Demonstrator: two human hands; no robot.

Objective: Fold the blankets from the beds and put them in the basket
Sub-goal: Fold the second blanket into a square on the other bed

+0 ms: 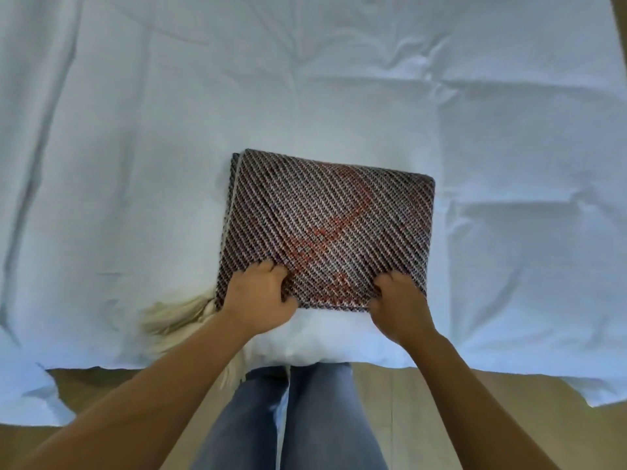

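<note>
A folded woven blanket [325, 225], dark with pale diagonal stripes and a red pattern, lies as a thick rectangle on the white bed [135, 147]. Its cream fringe [176, 317] sticks out at the near left corner. My left hand [259, 296] grips the blanket's near edge at the left, fingers curled over the top. At the near right corner my right hand [398, 305] grips the same edge. No basket is in view.
The bed's white sheet is wrinkled and fills most of the view. Its near edge hangs over a tan floor [441, 395]. My legs in blue jeans [288, 418] stand against the bed's edge.
</note>
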